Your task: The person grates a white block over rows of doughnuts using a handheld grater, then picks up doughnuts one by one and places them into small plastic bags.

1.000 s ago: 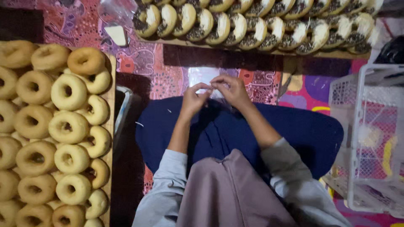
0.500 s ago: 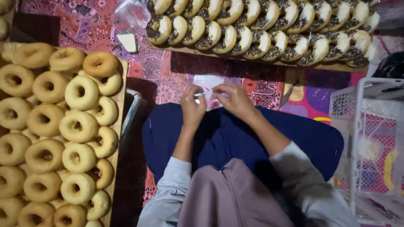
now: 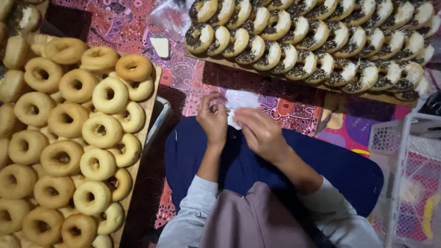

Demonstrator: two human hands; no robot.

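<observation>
- Nearest the camera, the person sits with dark blue cloth over the lap (image 3: 257, 160) and grey sleeves (image 3: 193, 211) running forward to both hands.
- The left hand (image 3: 212, 120) is held upright over the lap, fingers curled; its grip pinches the left edge of a small clear bag (image 3: 241, 102).
- The right hand (image 3: 262, 133) lies palm down just right of the left, touching it or nearly so; its grip is closed on the lower part of the bag, thumb tucked under and out of sight.
- The bag is thin and pale, held above the far edge of the lap between the two hands. Its long axis runs roughly left to right, its free end pointing away and to the right. Which end is the mouth cannot be told.
- To the left, a wooden tray (image 3: 149, 119) carries plain golden doughnuts (image 3: 98, 131) piled in overlapping rows.
- To the right stands a white plastic basket (image 3: 404, 160), partly cut off by the frame.
- Under everything lies a red patterned mat (image 3: 193, 78).
- Beyond the hands, a board (image 3: 294, 80) holds iced doughnuts (image 3: 271, 55) with white glaze and dark sprinkles, standing on edge in two slanting rows.
- Farthest, at the top, lie crumpled clear plastic (image 3: 172, 20) and a small pale square piece (image 3: 161, 47) on the mat.
</observation>
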